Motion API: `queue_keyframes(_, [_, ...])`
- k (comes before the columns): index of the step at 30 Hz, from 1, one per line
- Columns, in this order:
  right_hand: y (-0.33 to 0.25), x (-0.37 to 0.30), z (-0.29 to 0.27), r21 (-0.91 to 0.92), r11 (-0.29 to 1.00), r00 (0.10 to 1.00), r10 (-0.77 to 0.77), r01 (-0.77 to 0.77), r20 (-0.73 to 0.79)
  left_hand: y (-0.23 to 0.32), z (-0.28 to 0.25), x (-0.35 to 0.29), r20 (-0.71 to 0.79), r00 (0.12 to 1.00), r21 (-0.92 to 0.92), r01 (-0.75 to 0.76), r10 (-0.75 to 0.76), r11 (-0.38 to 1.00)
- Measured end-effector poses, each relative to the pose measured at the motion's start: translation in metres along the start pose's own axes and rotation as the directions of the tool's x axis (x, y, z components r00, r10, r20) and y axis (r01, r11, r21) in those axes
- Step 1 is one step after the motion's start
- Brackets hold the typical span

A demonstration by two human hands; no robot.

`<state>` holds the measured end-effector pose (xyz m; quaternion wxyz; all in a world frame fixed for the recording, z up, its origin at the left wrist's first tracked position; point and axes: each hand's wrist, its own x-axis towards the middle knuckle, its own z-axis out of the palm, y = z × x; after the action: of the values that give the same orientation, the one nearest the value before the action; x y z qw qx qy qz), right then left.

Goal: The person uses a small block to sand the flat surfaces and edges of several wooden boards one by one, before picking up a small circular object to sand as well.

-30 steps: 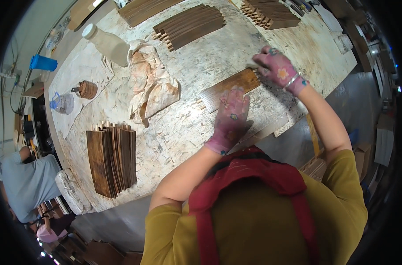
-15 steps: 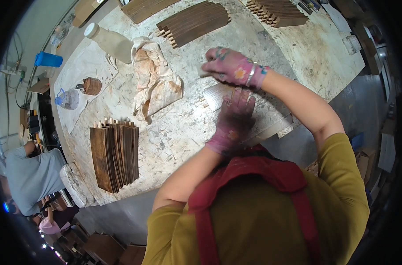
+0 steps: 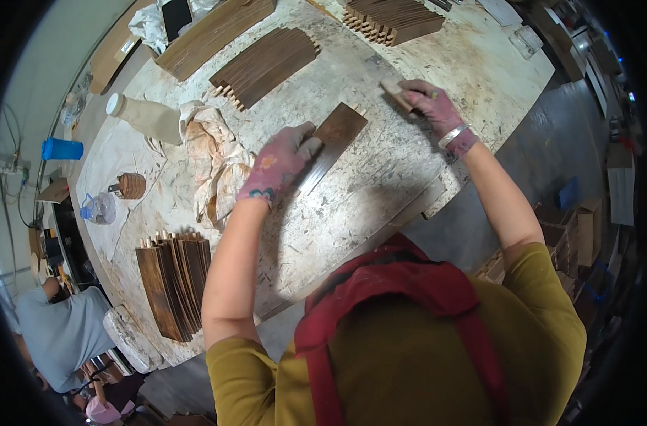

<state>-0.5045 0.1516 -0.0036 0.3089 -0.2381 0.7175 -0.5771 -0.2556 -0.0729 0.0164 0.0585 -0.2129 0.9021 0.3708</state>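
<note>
My left hand (image 3: 281,162), in a stained pink patterned glove, grips a dark brown wooden board (image 3: 343,131) by its left side. Light dowel pegs stick out of the board's far end, and its near part shines with glare. Off to the right, over the worktable (image 3: 380,163), my right hand (image 3: 437,110) is in a matching glove. Its fingers are closed on a small flat tan block (image 3: 396,96), whose exact kind I cannot make out. The block is apart from the board.
Stacks of dowelled brown boards stand at the near left (image 3: 173,284), the back (image 3: 267,65) and the far right (image 3: 396,20). On the left are a stained cloth (image 3: 213,160), a cloudy bottle (image 3: 144,119) and a brown round pot (image 3: 131,186). Another person (image 3: 64,334) is beyond the table's left edge.
My hands have moved apart, the left leftward with the board, the right rightward with the block. The board's dark face now shows. The whole view has shifted a little.
</note>
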Motion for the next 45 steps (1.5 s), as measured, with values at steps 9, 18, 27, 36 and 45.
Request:
queue_keyframes(9, [0.021,0.040,0.072,-0.459,0.858,0.972,-0.178,0.231,0.155,-0.020,0.037,-0.001,-0.109,0.976,0.187,-0.168,0.190,0.968])
queue_keyframes(18, [-0.007,-0.056,0.028,-0.580,0.685,0.887,-0.228,0.440,0.402,-0.027,0.025,0.007,-0.027,0.992,0.085,-0.119,0.122,0.989])
queue_keyframes(27, [0.019,-0.070,0.139,-0.290,0.330,0.432,-0.551,0.899,0.714,-0.034,0.004,0.033,0.195,0.976,0.060,-0.115,0.101,0.992])
queue_keyframes(36, [0.017,-0.028,0.046,-0.702,0.430,0.816,-0.405,0.567,0.411,-0.037,0.006,0.030,0.166,0.978,0.045,-0.133,0.124,0.990])
queue_keyframes(45, [0.006,-0.018,0.011,-0.575,0.664,0.861,-0.484,0.478,0.156,-0.040,0.007,0.028,0.144,0.969,0.102,-0.216,0.200,0.971])
